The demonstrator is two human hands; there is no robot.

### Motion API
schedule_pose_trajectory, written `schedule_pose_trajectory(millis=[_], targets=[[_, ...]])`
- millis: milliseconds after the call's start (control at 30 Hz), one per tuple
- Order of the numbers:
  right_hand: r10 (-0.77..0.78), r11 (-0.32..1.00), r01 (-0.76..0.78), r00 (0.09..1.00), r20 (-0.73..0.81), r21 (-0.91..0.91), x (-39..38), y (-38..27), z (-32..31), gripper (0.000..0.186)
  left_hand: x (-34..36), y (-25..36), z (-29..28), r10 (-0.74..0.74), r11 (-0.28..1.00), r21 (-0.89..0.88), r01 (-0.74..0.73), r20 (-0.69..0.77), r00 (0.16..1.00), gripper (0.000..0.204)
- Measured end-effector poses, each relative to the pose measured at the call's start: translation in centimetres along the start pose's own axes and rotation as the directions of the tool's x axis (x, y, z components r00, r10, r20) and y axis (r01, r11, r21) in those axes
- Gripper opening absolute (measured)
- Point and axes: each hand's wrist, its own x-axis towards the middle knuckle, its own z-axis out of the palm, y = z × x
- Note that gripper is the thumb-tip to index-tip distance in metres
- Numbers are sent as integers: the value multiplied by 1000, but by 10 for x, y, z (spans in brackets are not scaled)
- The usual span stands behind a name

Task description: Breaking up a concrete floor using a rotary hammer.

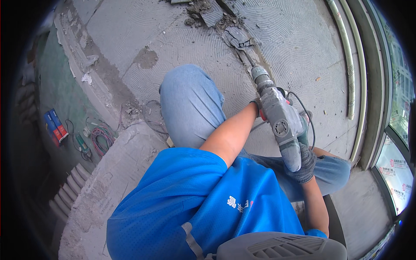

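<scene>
A dust-covered rotary hammer (pixel 281 119) with a grey and green body slants across my lap, its front end away from me. Its chisel bit (pixel 249 59) reaches a broken slab of mortar (pixel 238 38) in a groove in the ridged floor. My right hand (pixel 305 165), in a dark knitted glove, is closed around the rear handle. Beside the front of the body, my left hand (pixel 257 105) grips the tool from its left side; most of its fingers are hidden behind the hammer. A black cord (pixel 313 125) loops along the tool's right side.
Loose rubble (pixel 201 13) lies at the far end of the groove. Pale pipes (pixel 346 56) run along the right beside the window frame (pixel 383 82). On the lower left are red and blue boxes (pixel 55 125), coiled cable (pixel 102 138), a green power tool (pixel 82 145) and white corrugated pipes (pixel 71 190).
</scene>
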Motion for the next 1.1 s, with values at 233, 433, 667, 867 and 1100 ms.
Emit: schedule_pose_trajectory(millis=[233, 433, 667, 867, 1100], targets=[[54, 997, -61, 990, 128, 53, 10, -1, 1, 50, 12, -7, -8, -40, 997, 60, 45, -78, 996, 33], [32, 992, -55, 981, 192, 115, 27, -5, -5, 36, 13, -10, -14, -56, 993, 97, 72, -155, 986, 30], [-39, 986, 5, 979, 200, 167, 36, -9, -4, 30, 8, -11, -21, -68, 984, 142, 108, -258, 964, 26], [-78, 993, 57, 974, 213, 103, 38, -1, 10, 33, 0, -12, -42, -77, 971, 188, 148, -338, 938, 23], [-177, 961, 200, 975, -133, 189, 103, -16, 5, 52, 9, -11, -74, -73, 947, 247, 205, -456, 887, 21]])
